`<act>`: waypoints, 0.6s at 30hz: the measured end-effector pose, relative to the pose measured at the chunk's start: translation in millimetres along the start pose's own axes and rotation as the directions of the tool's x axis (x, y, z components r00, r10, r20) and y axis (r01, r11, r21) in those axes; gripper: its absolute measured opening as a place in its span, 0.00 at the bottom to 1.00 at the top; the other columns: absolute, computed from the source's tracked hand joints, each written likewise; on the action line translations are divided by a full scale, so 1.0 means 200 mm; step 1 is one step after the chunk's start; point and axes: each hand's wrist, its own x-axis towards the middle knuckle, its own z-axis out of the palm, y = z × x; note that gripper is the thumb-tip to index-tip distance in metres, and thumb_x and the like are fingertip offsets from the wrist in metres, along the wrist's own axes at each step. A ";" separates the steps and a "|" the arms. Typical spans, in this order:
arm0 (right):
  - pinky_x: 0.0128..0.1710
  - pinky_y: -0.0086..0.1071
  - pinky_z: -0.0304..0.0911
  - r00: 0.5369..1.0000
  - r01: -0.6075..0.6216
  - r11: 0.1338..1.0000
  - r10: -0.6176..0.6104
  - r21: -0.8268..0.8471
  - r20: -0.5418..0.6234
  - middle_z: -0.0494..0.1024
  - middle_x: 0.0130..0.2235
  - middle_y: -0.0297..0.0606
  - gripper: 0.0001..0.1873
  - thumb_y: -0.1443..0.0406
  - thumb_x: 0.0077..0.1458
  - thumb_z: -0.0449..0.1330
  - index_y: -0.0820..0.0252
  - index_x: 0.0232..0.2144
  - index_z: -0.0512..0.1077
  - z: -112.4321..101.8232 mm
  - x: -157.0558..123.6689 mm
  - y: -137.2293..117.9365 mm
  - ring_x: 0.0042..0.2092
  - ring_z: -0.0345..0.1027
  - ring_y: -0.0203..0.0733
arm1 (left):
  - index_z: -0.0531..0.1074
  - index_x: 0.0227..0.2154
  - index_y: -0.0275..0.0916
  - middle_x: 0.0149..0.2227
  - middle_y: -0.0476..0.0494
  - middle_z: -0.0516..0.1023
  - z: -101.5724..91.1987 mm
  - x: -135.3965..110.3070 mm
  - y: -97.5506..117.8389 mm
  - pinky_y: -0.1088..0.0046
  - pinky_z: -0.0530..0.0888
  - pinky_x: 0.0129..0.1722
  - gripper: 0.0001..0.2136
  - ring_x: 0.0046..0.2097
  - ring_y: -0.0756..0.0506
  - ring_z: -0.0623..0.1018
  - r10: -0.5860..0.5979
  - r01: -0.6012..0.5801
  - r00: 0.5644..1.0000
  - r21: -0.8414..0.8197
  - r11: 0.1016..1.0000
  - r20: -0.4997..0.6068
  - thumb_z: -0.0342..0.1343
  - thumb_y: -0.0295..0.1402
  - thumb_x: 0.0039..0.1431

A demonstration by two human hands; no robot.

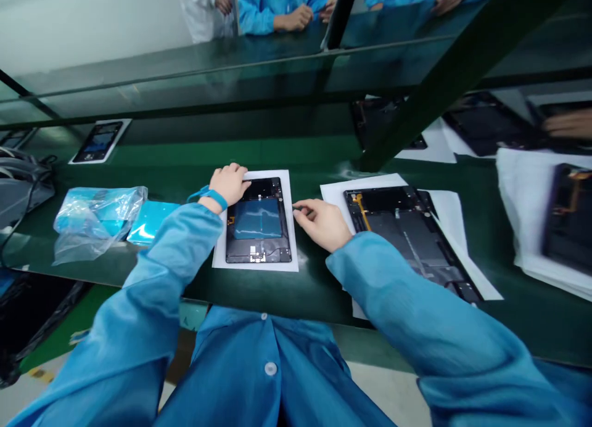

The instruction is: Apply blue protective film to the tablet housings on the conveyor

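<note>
An opened black tablet chassis [259,223] with a blue battery panel lies on a white sheet [291,254] on the green belt. My left hand [229,183] rests on the chassis's upper left corner, fingers curled over its edge. My right hand [321,222] hovers at the sheet's right edge with fingers pinched together; what they hold, if anything, is too small to make out. A second opened tablet chassis [407,236] lies on another white sheet [333,193] just right of my right hand.
A clear plastic bag [95,220] and a teal film piece [150,222] lie at left. A tablet [98,141] sits far back left. More chassis on sheets [568,217] are at right. A dark frame bar [444,76] crosses overhead. People in blue coats [277,8] stand opposite.
</note>
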 end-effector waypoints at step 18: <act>0.51 0.40 0.72 0.981 0.174 0.975 -0.161 -0.137 0.107 0.71 0.57 0.49 0.23 0.53 0.67 0.55 0.55 0.58 0.74 0.17 0.09 -0.10 0.50 0.74 0.47 | 0.73 0.52 0.36 0.53 0.39 0.76 0.15 0.19 -0.02 0.56 0.78 0.53 0.16 0.52 0.42 0.78 0.050 -0.057 0.993 -0.063 0.996 -0.111 0.58 0.41 0.69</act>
